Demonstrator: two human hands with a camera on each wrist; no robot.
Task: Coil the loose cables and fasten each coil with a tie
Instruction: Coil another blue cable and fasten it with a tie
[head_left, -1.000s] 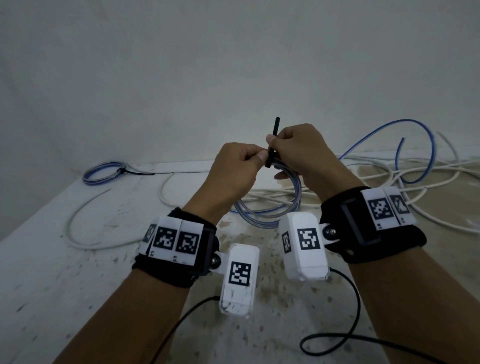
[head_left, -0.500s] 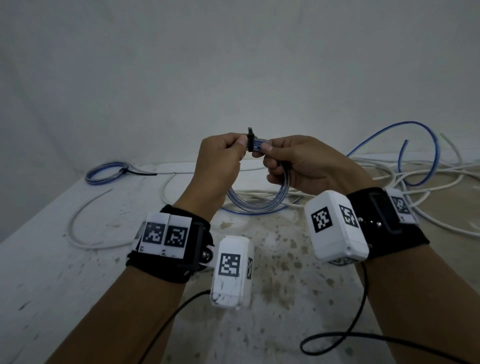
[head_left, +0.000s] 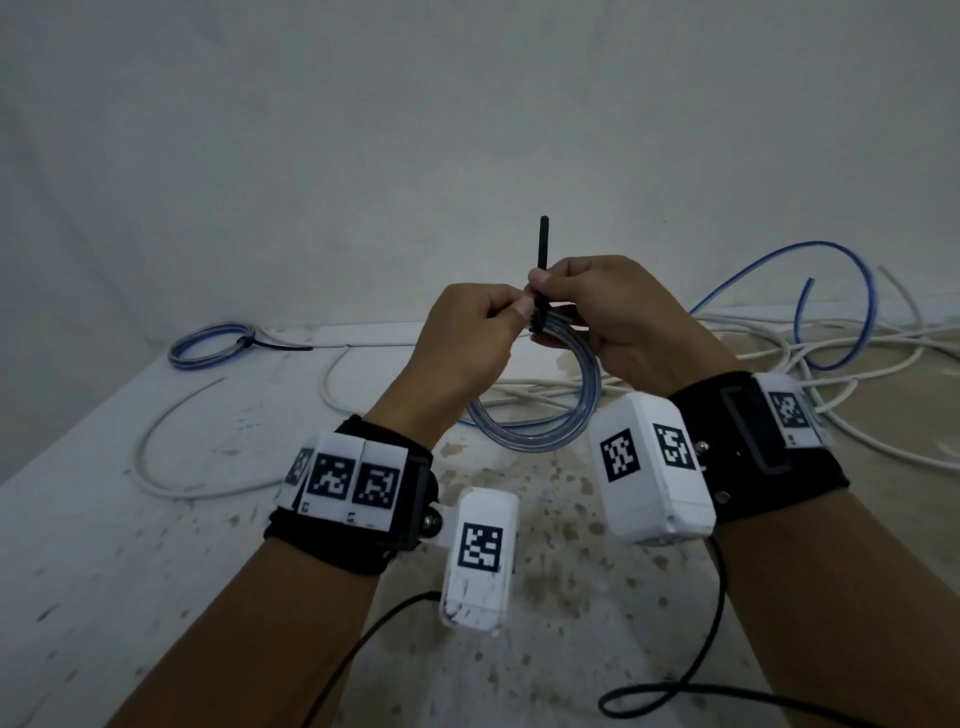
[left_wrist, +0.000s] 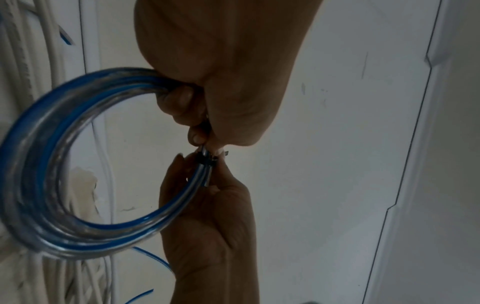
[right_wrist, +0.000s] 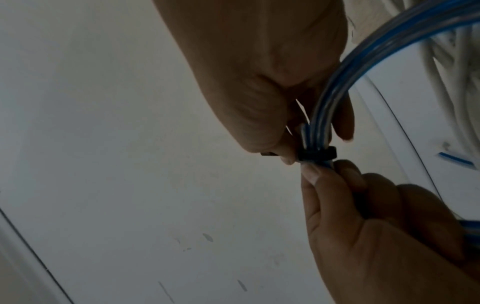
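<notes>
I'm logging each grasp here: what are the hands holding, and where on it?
Both hold the blue coil at its top, beside the black tie wrapped there. The left hand pinches the bundle; the right hand pinches the tie's upright tail.

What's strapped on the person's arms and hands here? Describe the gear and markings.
Both forearms are bare, with no sleeves or gloves. The left hand and right hand each have a black wrist strap carrying white tabs printed with black square fiducial markers. A white boxy camera housing, also marked, is bolted to each strap, and a thin black cable trails from it.
</notes>
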